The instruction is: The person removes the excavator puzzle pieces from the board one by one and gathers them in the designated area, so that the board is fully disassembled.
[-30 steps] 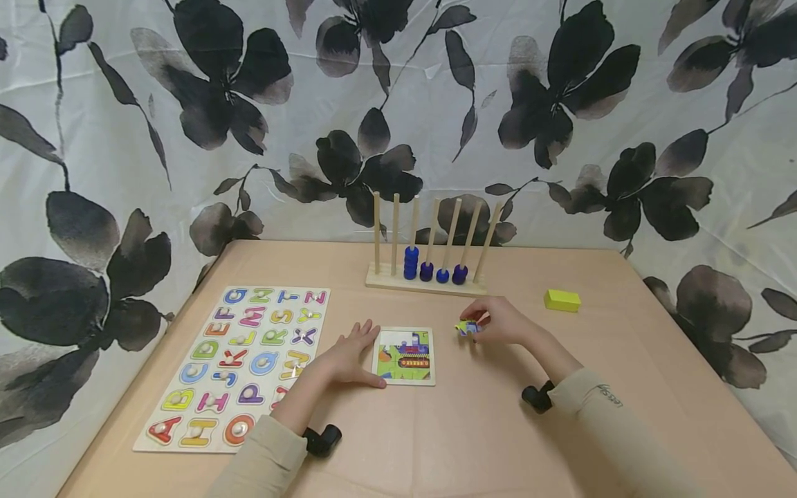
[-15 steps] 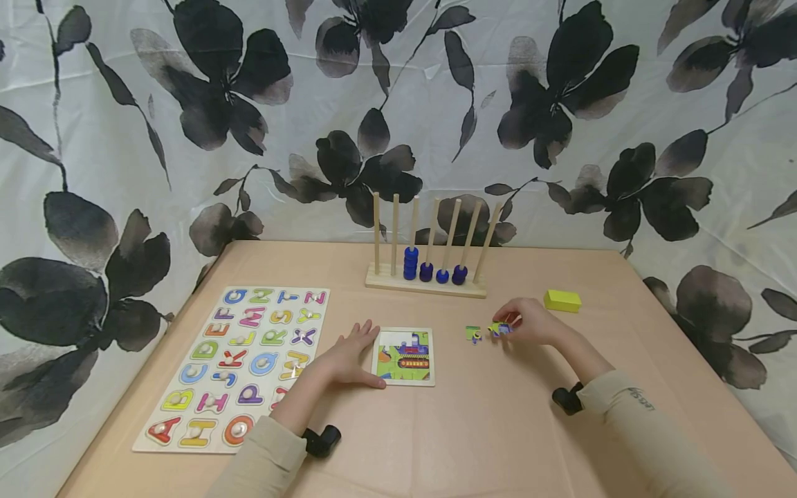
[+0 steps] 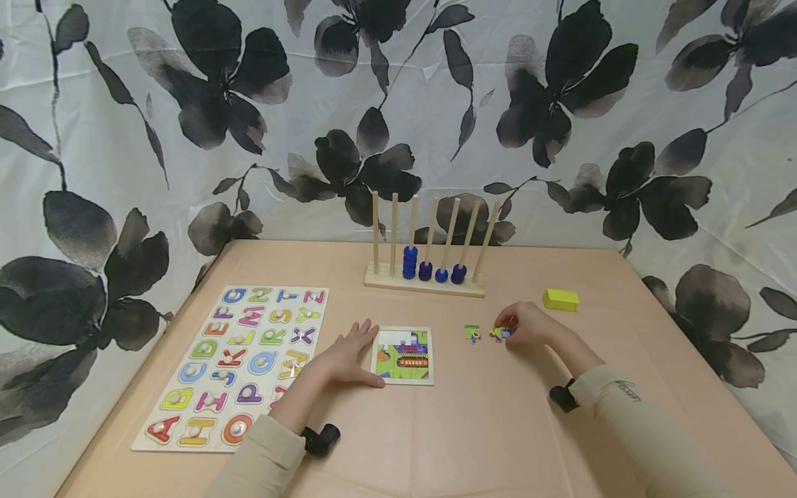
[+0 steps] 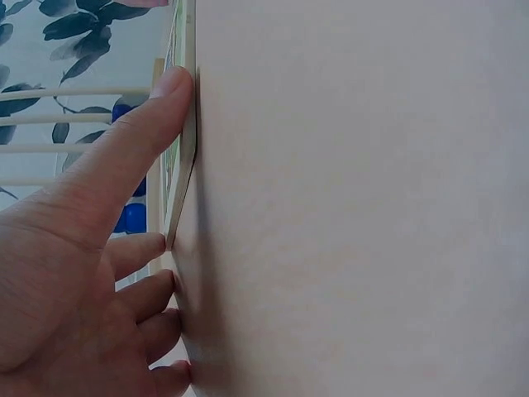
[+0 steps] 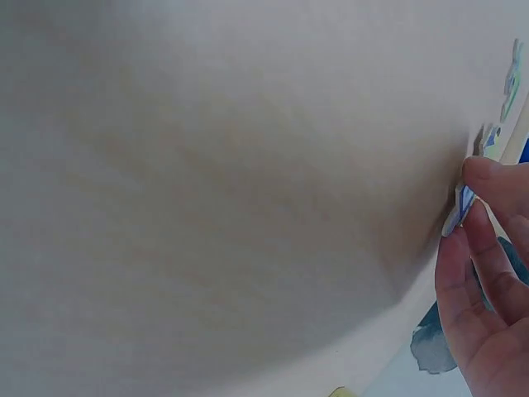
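In the head view a small framed jigsaw puzzle (image 3: 402, 356) with a train-like picture lies flat on the table. My left hand (image 3: 351, 357) is spread at its left side, the thumb on the near edge and a fingertip by the far left corner. The left wrist view shows the thumb (image 4: 140, 136) laid against the frame's edge. Right of the puzzle, my right hand (image 3: 529, 325) pinches a purple and yellow jigsaw piece (image 3: 499, 334) at the table surface. Just left of it lies a green jigsaw piece (image 3: 472, 333). In the right wrist view thumb and fingers hold the piece (image 5: 463, 203) by its edges.
An alphabet board (image 3: 212, 373) lies to the left, partly under the left arm. Behind the puzzle stands a wooden peg rack (image 3: 426, 282) with blue beads. A yellow-green block (image 3: 561, 299) sits beyond the right hand. Floral cloth (image 3: 461, 104) hangs behind the table.
My right hand has moved right and slightly down with the jigsaw piece. The green piece has come into view, lying on the table left of it. My left hand has stayed put.
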{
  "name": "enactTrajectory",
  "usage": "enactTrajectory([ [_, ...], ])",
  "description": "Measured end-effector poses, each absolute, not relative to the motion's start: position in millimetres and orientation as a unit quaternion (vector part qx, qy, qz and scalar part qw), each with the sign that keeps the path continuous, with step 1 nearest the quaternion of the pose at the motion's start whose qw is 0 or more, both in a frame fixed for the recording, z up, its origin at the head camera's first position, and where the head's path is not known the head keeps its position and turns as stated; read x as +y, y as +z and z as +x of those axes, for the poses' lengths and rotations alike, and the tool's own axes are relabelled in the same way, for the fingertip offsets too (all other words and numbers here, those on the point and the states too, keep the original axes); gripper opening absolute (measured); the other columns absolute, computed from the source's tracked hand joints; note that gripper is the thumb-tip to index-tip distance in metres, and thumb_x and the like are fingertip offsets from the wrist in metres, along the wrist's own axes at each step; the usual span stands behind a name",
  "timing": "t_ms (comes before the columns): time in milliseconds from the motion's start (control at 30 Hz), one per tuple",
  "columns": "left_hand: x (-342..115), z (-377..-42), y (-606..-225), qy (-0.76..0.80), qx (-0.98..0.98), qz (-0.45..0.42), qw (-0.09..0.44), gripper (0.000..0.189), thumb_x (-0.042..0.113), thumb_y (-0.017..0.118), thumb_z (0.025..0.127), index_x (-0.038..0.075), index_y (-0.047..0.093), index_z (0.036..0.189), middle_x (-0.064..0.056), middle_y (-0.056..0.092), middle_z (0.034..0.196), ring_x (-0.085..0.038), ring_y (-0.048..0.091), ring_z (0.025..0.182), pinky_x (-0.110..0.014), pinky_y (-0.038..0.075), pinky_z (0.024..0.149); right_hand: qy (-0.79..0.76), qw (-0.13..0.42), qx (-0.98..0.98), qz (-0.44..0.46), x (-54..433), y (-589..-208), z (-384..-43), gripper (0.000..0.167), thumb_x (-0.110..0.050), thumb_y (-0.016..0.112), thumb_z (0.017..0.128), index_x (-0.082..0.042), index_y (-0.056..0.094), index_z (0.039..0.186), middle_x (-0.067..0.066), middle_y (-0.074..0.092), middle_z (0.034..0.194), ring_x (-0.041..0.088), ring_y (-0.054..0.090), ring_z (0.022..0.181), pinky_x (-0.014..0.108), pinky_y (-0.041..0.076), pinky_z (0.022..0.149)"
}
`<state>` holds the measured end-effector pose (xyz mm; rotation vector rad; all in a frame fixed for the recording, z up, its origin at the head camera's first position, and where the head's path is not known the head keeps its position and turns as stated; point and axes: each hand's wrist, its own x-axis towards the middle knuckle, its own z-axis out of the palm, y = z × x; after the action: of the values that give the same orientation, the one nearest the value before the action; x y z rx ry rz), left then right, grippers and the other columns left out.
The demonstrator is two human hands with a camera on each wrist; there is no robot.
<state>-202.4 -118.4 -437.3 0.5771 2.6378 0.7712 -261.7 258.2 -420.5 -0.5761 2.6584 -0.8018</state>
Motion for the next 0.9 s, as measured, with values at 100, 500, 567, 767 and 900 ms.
enactTrajectory([
  [100, -118.1, -202.7, -436.9, 0.272, 0.926, 0.202, 0.166, 0.105, 0.04, 0.081, 0.064, 0.0, 0.025, 0.143, -0.018, 0.012, 0.15, -0.036, 0.005, 0.137, -0.055, 0.008, 0.108, -0.275, 0.15, 0.927, -0.204, 257.6, -421.7, -262.9, 0.028, 0.004, 0.074, 0.067, 0.002, 0.066, 0.093, 0.007, 0.065, 0.088, 0.021, 0.059, 0.079, 0.036, 0.052, 0.074],
  [500, -117.7, -203.1, -434.6, 0.275, 0.925, 0.202, 0.168, 0.104, 0.038, 0.081, 0.065, -0.001, 0.025, 0.143, -0.019, 0.013, 0.15, -0.037, 0.005, 0.137, -0.055, 0.007, 0.107, -0.267, 0.149, 0.93, -0.203, 254.3, -421.3, -260.1, 0.032, 0.003, 0.075, 0.066, 0.004, 0.066, 0.096, 0.009, 0.064, 0.09, 0.021, 0.055, 0.077, 0.033, 0.049, 0.071],
  [567, -118.1, -203.3, -434.7, 0.274, 0.925, 0.204, 0.167, 0.104, 0.038, 0.081, 0.065, -0.001, 0.025, 0.142, -0.02, 0.013, 0.15, -0.037, 0.006, 0.137, -0.056, 0.008, 0.107, -0.266, 0.149, 0.932, -0.197, 253.3, -420.1, -259.1, 0.032, 0.003, 0.075, 0.066, 0.004, 0.066, 0.097, 0.008, 0.064, 0.089, 0.021, 0.053, 0.076, 0.032, 0.048, 0.07],
  [767, -119.1, -203.5, -435.8, 0.273, 0.925, 0.208, 0.163, 0.104, 0.039, 0.081, 0.065, -0.002, 0.025, 0.142, -0.021, 0.012, 0.149, -0.038, 0.005, 0.136, -0.057, 0.008, 0.107, -0.269, 0.146, 0.931, -0.199, 251.8, -418.3, -259.2, 0.032, 0.004, 0.074, 0.065, 0.004, 0.066, 0.096, 0.007, 0.061, 0.084, 0.022, 0.051, 0.075, 0.029, 0.045, 0.067],
  [900, -119.2, -203.0, -435.9, 0.273, 0.925, 0.205, 0.168, 0.105, 0.04, 0.081, 0.065, 0.0, 0.024, 0.143, -0.019, 0.011, 0.15, -0.037, 0.004, 0.137, -0.055, 0.007, 0.107, -0.268, 0.133, 0.931, -0.209, 250.5, -419.0, -260.3, 0.034, 0.003, 0.075, 0.064, 0.002, 0.067, 0.097, 0.007, 0.061, 0.088, 0.023, 0.051, 0.077, 0.03, 0.045, 0.067],
])
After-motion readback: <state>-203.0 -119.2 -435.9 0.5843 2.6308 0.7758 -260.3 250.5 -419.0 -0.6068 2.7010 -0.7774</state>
